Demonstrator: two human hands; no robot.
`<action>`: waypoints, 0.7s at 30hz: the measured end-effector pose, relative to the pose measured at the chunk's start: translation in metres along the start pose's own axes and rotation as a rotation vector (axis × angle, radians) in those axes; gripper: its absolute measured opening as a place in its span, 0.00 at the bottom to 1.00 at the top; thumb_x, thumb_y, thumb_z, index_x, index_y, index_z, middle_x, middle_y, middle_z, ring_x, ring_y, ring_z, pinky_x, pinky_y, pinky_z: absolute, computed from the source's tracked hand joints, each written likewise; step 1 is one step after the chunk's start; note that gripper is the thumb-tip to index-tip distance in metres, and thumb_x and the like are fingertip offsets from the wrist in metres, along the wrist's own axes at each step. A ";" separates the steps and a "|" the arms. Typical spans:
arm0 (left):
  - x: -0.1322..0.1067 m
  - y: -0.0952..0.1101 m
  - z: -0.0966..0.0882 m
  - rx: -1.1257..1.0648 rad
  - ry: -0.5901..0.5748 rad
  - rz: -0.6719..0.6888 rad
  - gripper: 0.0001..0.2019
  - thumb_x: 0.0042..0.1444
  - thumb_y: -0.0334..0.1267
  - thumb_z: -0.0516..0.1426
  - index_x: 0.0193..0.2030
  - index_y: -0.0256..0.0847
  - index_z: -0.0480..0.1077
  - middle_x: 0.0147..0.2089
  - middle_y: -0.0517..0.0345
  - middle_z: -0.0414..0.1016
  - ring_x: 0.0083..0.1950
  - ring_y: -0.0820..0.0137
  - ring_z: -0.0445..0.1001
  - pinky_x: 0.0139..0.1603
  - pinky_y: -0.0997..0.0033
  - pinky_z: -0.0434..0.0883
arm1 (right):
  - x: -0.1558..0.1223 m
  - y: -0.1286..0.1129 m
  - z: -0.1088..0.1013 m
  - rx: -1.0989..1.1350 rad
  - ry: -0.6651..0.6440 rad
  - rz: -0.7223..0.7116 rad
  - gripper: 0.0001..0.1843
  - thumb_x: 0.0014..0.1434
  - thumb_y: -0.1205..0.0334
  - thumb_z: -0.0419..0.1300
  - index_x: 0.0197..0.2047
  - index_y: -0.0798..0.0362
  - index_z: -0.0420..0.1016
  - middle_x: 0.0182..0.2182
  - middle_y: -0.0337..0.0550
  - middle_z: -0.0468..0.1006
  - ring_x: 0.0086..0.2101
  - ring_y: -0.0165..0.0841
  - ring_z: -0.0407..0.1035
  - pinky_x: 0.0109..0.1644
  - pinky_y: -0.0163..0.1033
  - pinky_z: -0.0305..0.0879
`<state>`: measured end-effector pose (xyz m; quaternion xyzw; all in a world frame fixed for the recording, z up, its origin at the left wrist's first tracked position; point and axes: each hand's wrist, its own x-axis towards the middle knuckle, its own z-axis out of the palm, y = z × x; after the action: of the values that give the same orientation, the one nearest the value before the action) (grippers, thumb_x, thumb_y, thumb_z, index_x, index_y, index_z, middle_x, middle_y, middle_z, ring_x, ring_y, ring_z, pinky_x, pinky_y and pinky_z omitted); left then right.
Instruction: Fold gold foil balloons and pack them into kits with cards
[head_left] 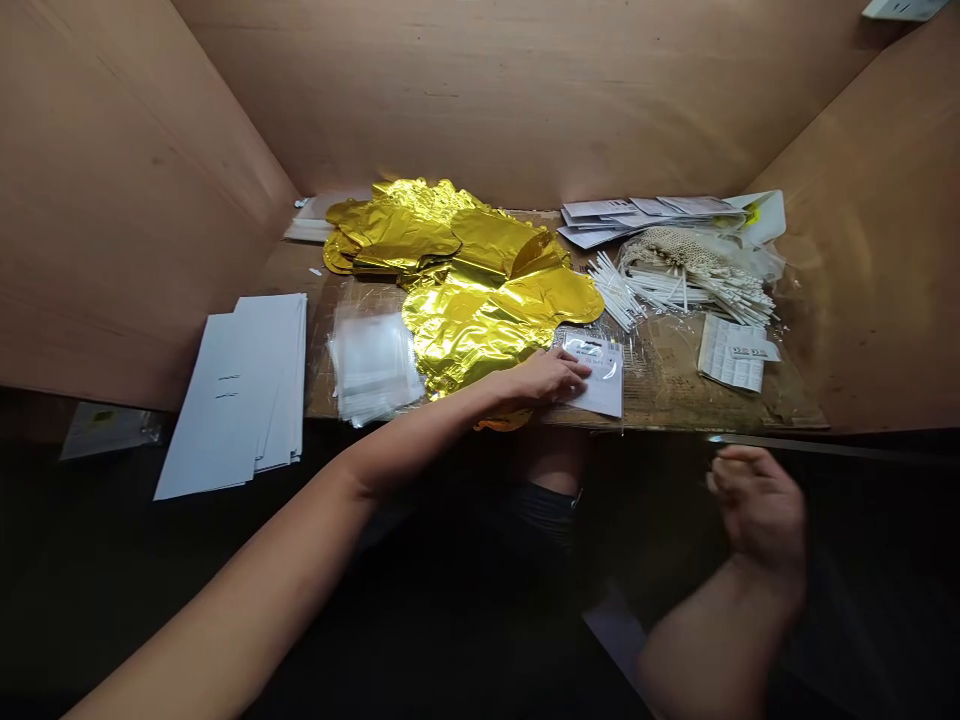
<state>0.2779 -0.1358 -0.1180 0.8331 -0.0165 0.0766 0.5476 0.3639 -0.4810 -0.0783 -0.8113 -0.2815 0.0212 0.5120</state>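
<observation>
My left hand (pixel 551 378) lies with its fingers stretched out on a white printed card in a clear plastic bag (pixel 604 390), at the front edge of the cardboard-covered surface (pixel 667 390). Beside that hand spreads a pile of shiny gold foil balloons (pixel 487 310), flat and overlapping. Off the front edge at the right, my right hand (pixel 757 500) is raised and closed, thumb and fingers together. It is slightly blurred, and what it pinches, if anything, cannot be made out. A thin bright strip (pixel 825 446) runs rightward from near its fingertips.
Clear plastic bags (pixel 375 365) are stacked left of the foil. Further left lie white card sheets (pixel 240 390). White sticks (pixel 675 285), folded printed papers (pixel 630 215) and a small sticker sheet (pixel 731 355) lie at the right. Wooden panels (pixel 487 100) enclose the back and sides.
</observation>
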 end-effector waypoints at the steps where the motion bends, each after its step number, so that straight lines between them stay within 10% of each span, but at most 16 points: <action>1: -0.003 0.001 0.001 0.097 -0.097 0.054 0.05 0.51 0.34 0.69 0.36 0.46 0.85 0.57 0.53 0.84 0.62 0.53 0.70 0.66 0.57 0.57 | -0.005 0.007 -0.003 -0.085 -0.001 -0.003 0.23 0.64 0.40 0.65 0.45 0.52 0.84 0.20 0.32 0.67 0.22 0.34 0.62 0.28 0.40 0.68; 4: -0.014 0.005 0.001 0.379 -0.339 0.196 0.10 0.63 0.36 0.62 0.46 0.50 0.85 0.71 0.55 0.74 0.71 0.50 0.63 0.69 0.51 0.53 | -0.023 0.019 0.022 -0.302 -0.112 -0.086 0.35 0.54 0.43 0.75 0.60 0.53 0.81 0.42 0.46 0.75 0.37 0.40 0.72 0.42 0.45 0.74; 6: -0.020 0.009 0.000 0.460 -0.366 0.202 0.12 0.67 0.38 0.59 0.51 0.52 0.84 0.74 0.55 0.69 0.73 0.50 0.60 0.70 0.49 0.54 | -0.030 0.020 0.055 -0.352 -0.174 -0.170 0.25 0.62 0.46 0.70 0.58 0.47 0.81 0.49 0.51 0.71 0.44 0.42 0.71 0.48 0.49 0.73; 11: -0.026 0.020 0.002 0.507 -0.329 0.209 0.15 0.70 0.53 0.58 0.49 0.50 0.82 0.72 0.55 0.71 0.73 0.51 0.60 0.69 0.47 0.55 | -0.013 0.009 0.108 -0.273 -0.002 -0.117 0.16 0.69 0.48 0.60 0.34 0.50 0.74 0.37 0.44 0.71 0.36 0.38 0.69 0.43 0.45 0.69; 15: -0.026 0.017 0.015 0.606 -0.203 0.168 0.13 0.71 0.48 0.56 0.52 0.46 0.78 0.67 0.52 0.76 0.67 0.54 0.66 0.65 0.51 0.60 | -0.001 0.000 0.114 -0.294 0.141 0.181 0.17 0.61 0.45 0.65 0.39 0.48 0.68 0.26 0.37 0.73 0.29 0.38 0.69 0.41 0.44 0.65; 21: -0.055 0.024 0.026 0.582 -0.097 0.204 0.14 0.72 0.38 0.55 0.60 0.45 0.74 0.68 0.50 0.76 0.64 0.58 0.71 0.62 0.54 0.66 | -0.007 -0.018 0.105 0.250 -0.093 0.404 0.27 0.53 0.37 0.70 0.42 0.50 0.70 0.19 0.29 0.68 0.18 0.28 0.57 0.24 0.35 0.52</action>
<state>0.2238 -0.1725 -0.1139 0.9516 -0.1034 0.0925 0.2742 0.3166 -0.3926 -0.1146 -0.7794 -0.1322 0.1952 0.5805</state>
